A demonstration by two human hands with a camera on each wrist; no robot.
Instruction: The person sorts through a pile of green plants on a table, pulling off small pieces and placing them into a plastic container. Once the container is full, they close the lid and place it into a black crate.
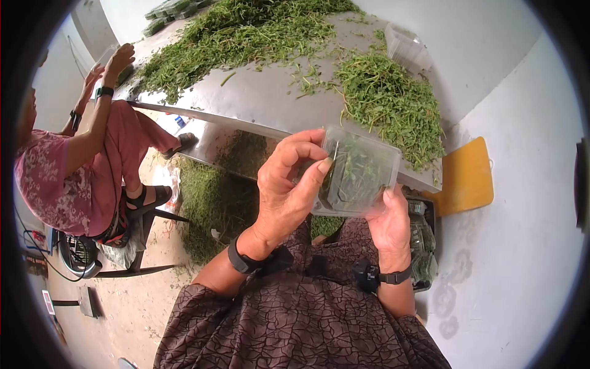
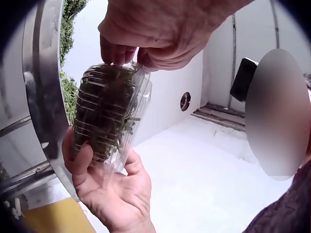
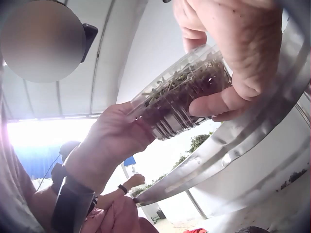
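A clear plastic box (image 1: 359, 175) filled with green sprigs is held up between both hands, above the lap. My left hand (image 1: 289, 184) pinches its left edge with thumb and fingers. At the opposite, lower right side, my right hand (image 1: 390, 224) grips it, thumb on the near edge. In the left wrist view the ribbed box (image 2: 104, 107) stands tilted, left hand (image 2: 155, 34) at its top and right hand (image 2: 109, 194) round its lower end. The right wrist view shows the lid side of the box (image 3: 182, 92) closed or nearly so; I cannot tell which.
A metal table (image 1: 258, 92) bears a large heap of greens (image 1: 246, 34), a smaller pile (image 1: 390, 98) and empty clear boxes (image 1: 407, 48). Packed boxes (image 1: 423, 246) stand low at the right, near a yellow board (image 1: 467, 175). Another person (image 1: 67, 166) sits at left.
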